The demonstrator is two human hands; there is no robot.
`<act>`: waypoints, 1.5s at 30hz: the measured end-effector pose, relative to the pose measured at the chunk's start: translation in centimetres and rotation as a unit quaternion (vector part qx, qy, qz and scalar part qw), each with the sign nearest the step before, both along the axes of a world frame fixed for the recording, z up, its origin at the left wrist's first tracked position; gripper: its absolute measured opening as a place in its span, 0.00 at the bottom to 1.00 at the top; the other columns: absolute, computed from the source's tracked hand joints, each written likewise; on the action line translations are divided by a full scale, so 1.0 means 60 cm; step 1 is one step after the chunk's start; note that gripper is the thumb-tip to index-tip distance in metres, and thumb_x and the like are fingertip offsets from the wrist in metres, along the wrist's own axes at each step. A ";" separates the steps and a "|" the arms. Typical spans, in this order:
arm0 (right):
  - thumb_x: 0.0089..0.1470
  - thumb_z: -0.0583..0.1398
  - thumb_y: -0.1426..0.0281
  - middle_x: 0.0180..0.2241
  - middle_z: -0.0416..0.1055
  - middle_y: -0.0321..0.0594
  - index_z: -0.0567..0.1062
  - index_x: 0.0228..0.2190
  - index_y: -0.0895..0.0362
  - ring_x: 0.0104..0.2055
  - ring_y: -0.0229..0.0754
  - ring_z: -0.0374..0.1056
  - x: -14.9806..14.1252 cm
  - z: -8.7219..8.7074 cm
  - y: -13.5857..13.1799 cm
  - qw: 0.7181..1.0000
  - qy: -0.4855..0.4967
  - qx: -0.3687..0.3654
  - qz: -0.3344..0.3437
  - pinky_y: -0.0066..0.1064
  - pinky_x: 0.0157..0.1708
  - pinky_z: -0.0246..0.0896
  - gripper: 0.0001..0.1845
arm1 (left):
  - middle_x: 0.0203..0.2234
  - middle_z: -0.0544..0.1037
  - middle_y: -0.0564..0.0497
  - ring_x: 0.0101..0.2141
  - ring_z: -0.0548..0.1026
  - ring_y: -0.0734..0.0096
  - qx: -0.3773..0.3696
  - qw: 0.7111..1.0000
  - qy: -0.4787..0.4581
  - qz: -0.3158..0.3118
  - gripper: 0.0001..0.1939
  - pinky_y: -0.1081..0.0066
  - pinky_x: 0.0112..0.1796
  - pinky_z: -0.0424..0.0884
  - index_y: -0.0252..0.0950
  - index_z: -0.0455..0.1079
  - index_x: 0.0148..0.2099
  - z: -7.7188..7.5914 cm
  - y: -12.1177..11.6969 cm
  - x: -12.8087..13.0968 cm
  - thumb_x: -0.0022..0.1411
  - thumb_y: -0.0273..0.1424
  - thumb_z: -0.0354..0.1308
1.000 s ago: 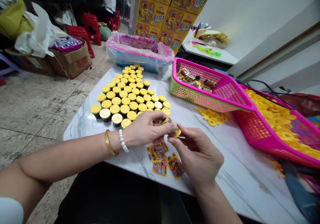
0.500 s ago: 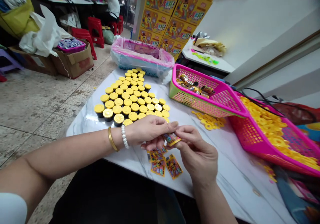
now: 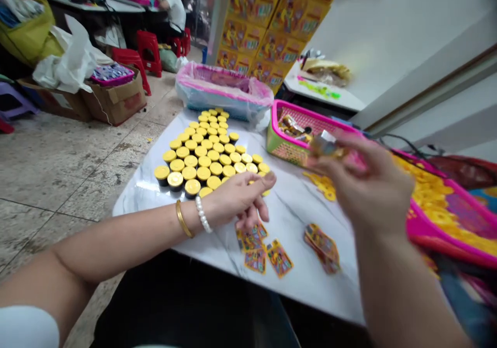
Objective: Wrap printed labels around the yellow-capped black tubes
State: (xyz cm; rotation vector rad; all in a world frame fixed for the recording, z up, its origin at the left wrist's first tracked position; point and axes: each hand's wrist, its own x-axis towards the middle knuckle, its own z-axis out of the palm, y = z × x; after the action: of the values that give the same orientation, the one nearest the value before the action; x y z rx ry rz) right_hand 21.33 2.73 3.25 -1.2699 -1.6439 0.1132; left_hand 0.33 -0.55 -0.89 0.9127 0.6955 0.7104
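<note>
That little shiny piece (image 3: 325, 145) sits up in your right hand (image 3: 368, 182), pinched at the fingertips, raised in front of the pink basket (image 3: 345, 130). It's blurred, so you can't really tell what it is. Your right forearm comes in from the bottom right, wrist bent up. Your left hand (image 3: 240, 198) hangs low over the marble table (image 3: 295, 208), fingers loosely curled and a bit apart, holding nothing, just above the small printed stickers (image 3: 262, 247). Another sticker stack (image 3: 322, 244) lies off to the right. The yellow-capped jars (image 3: 209, 154) are packed together just past your left hand.
</note>
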 end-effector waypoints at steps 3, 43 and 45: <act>0.53 0.69 0.67 0.52 0.76 0.48 0.66 0.64 0.54 0.31 0.33 0.72 0.030 0.035 0.045 0.984 -0.083 -0.127 -0.092 0.31 0.34 0.71 0.39 | 0.18 0.74 0.56 0.11 0.65 0.81 0.021 0.999 0.016 0.027 0.21 0.81 0.12 0.54 0.36 0.62 0.38 0.007 0.002 0.000 0.64 0.50 0.61; 0.51 0.69 0.60 0.24 0.70 0.32 0.77 0.43 0.56 0.24 0.34 0.67 -0.024 -0.069 -0.029 0.838 0.182 -0.411 0.311 0.27 0.25 0.68 0.19 | 0.21 0.71 0.59 0.20 0.64 0.81 0.144 0.973 0.077 0.164 0.18 0.77 0.23 0.59 0.31 0.71 0.47 0.006 0.002 0.001 0.55 0.34 0.67; 0.52 0.68 0.59 0.23 0.70 0.32 0.78 0.41 0.56 0.23 0.35 0.66 -0.026 -0.076 -0.038 0.809 0.176 -0.454 0.329 0.28 0.25 0.67 0.18 | 0.22 0.71 0.58 0.22 0.66 0.80 0.161 0.971 0.081 0.156 0.16 0.77 0.25 0.61 0.32 0.71 0.45 0.008 0.003 0.000 0.55 0.32 0.66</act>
State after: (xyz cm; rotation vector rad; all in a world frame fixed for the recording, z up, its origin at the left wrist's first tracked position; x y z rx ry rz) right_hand 19.77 0.48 -1.29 -1.1370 -1.6514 1.6297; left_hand 0.32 -0.35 -0.41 1.1817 0.8969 1.0580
